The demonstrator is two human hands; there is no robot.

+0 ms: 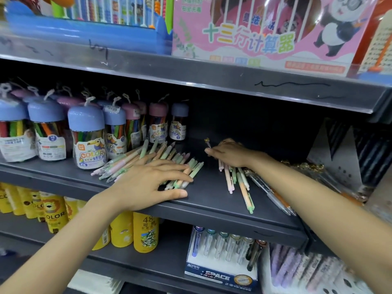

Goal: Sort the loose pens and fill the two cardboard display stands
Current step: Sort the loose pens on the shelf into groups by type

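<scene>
A heap of loose pastel pens (169, 158) lies on the dark shelf (212, 211), left of centre. My left hand (148, 183) lies flat on this heap with straight, spread fingers and the thumb near the shelf's front edge. A smaller group of pastel pens (235, 183) lies to the right, partly under my right wrist. My right hand (229, 153) pinches a dark pen with a gold top (207, 142) that sticks up past the fingers. Clear pens with orange parts (273, 194) and gold-topped pens (303, 166) lie further right. A grey and black cardboard stand (339, 158) is at the far right.
Jars of coloured markers (87, 134) with blue and pink lids stand at the shelf's back left. The upper shelf lip (212, 81) overhangs closely. Below are yellow tubes (144, 232), a box of pens marked SPACE (222, 264) and pastel pens (297, 270).
</scene>
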